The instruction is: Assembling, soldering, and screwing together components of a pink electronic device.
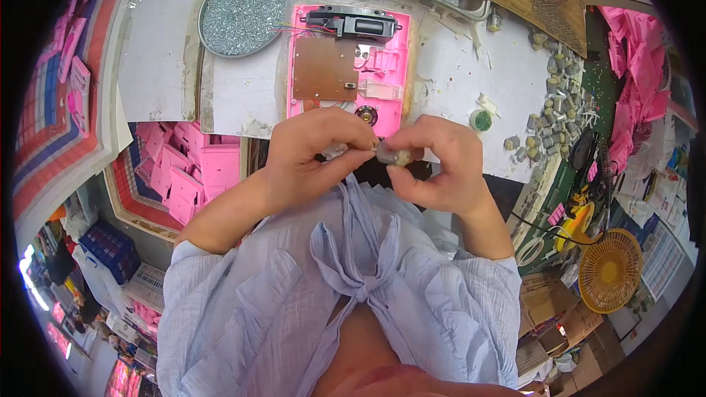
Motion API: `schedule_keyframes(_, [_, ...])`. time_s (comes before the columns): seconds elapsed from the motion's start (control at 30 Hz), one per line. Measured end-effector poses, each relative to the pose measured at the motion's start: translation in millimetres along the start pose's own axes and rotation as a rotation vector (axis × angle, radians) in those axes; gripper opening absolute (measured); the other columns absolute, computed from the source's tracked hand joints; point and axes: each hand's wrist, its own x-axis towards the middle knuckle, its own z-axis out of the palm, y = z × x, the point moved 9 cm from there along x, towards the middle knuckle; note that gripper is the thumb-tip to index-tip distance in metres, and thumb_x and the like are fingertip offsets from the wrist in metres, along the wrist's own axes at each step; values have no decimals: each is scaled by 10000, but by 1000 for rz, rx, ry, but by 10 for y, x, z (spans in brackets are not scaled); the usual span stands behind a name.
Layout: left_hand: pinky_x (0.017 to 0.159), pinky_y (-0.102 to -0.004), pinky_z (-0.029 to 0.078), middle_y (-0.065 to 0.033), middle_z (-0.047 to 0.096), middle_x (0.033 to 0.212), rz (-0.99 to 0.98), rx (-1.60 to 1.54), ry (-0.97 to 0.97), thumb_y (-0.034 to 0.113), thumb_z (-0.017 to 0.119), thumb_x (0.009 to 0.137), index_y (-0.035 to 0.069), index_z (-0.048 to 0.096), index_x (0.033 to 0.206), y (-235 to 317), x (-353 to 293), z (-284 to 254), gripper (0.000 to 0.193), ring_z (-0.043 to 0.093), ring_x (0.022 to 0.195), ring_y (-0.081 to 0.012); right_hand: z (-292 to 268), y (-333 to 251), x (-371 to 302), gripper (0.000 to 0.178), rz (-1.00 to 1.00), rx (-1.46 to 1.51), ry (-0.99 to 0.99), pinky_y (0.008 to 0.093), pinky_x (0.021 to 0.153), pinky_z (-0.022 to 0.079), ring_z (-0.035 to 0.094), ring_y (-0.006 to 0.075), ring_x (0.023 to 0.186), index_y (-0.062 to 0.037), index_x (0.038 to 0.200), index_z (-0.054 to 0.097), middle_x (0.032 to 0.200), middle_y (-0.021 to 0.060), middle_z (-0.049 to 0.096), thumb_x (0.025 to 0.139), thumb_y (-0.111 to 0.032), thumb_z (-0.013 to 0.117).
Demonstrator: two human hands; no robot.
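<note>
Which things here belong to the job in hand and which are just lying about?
Likely part of the job:
- grey cylinder in the right fingers
- open pink casing
- similar loose cylinders

Apparently just lying about:
- yellow basket
- blue crate

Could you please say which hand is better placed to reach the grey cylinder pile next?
Probably the right hand: it is nearer the cylinder pile, though it holds a grey cylinder; the left hand is farther.
</note>
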Motion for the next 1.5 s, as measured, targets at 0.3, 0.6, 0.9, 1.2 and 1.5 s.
schedule_keyframes(0.3, [823, -351, 528, -132, 622, 1143, 76, 200, 34, -44, 749, 768, 41, 627, 979, 120, -3, -40, 258, 621, 1017, -279, 81, -155, 27, 394, -223, -141, -84, 357, 622, 529, 650, 271, 730, -83, 1043, 638, 880, 84, 670, 702, -57, 832])
schedule_keyframes(0.6, [740, -327, 543, -146, 620, 1116, 54, 169, 72, -39, 779, 760, 33, 669, 951, 35, -27, -55, 231, 632, 971, -252, 18, -89, -19, 385, -221, -183, -49, 362, 643, 544, 668, 280, 777, -64, 1065, 639, 939, 97, 685, 729, -26, 824])
schedule_keyframes(0.9, [823, -362, 508, -113, 572, 1074, -1, 292, 124, -48, 737, 723, 56, 657, 1022, -68, 310, -181, 327, 583, 978, -249, -137, 25, -64, 367, -176, -278, 17, 358, 655, 547, 669, 291, 773, -70, 1073, 651, 963, 99, 696, 745, -19, 806])
schedule_keyframes(1.2, [873, -429, 326, -23, 579, 1001, 217, 901, 23, 218, 789, 743, 131, 727, 977, -104, 592, 72, 257, 533, 977, -244, -549, 125, -58, 339, -73, -415, 244, 351, 667, 547, 683, 280, 755, -21, 1089, 678, 992, 124, 726, 767, 3, 781])
schedule_keyframes(1.5, [942, -444, 347, -8, 601, 993, 236, 847, -91, 152, 772, 742, 140, 684, 943, -157, 353, 44, 219, 572, 999, -241, -321, 416, 340, 292, -20, -475, 120, 443, 971, 454, 566, 349, 1126, -52, 1116, 662, 1229, 145, 650, 845, -136, 730])
